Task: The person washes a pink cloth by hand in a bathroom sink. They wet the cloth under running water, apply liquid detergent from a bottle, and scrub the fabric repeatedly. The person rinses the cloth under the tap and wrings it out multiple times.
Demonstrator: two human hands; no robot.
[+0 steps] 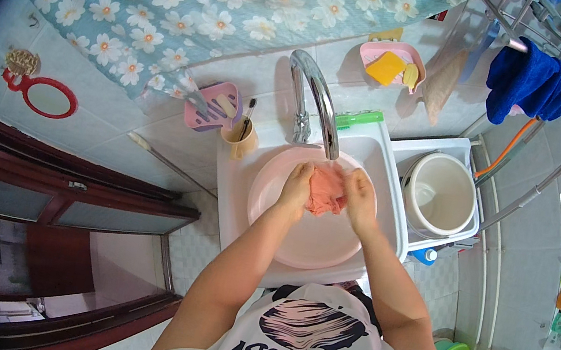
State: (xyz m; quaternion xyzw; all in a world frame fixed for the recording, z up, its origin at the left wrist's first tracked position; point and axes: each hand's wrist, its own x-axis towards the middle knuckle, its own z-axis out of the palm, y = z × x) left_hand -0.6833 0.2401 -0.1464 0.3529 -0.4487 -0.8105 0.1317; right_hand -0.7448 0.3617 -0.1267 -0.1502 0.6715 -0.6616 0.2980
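Observation:
A salmon-pink cloth (327, 189) is stretched between my hands over a pale pink plastic basin (319, 242). My left hand (296, 186) grips its left edge. At the opposite side, my right hand (359, 194) pinches the cloth and looks slightly blurred. The chrome faucet (327, 96) curves down so that its spout ends just above the cloth. Whether water runs from it is hard to make out. The basin sits in a white sink (236, 190).
A beige cup (239, 139) with a toothbrush and a pink soap dish (214, 106) are left of the faucet. A green brush (359, 120) lies on the sink's back rim. To the right stands a white bucket (441, 193). A blue towel (532, 83) hangs from the rack.

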